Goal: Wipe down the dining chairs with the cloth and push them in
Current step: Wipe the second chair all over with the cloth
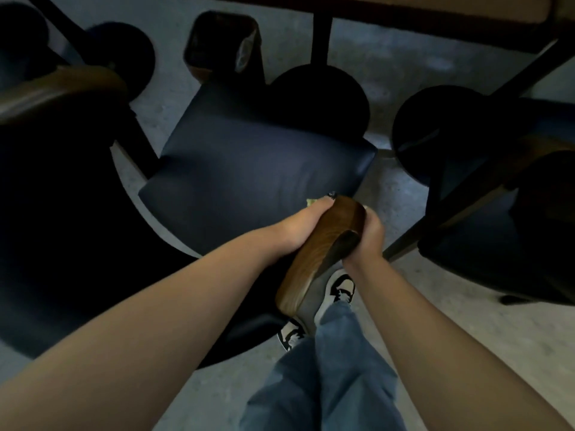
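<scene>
A dining chair with a dark blue padded seat (249, 169) stands in front of me, its curved wooden backrest (317, 253) seen from above. My left hand (298, 225) grips the left side of the backrest top. A small bit of yellow-green cloth (311, 201) peeks out at its fingertips. My right hand (367, 234) grips the right side of the same backrest.
A table edge (435, 10) runs along the top, with its post and round black base (320, 98) beyond the seat. Another chair (497, 213) stands at the right and one (56, 88) at the left. A dark bin (221, 42) sits on the grey floor. My shoes (340, 287) are below the backrest.
</scene>
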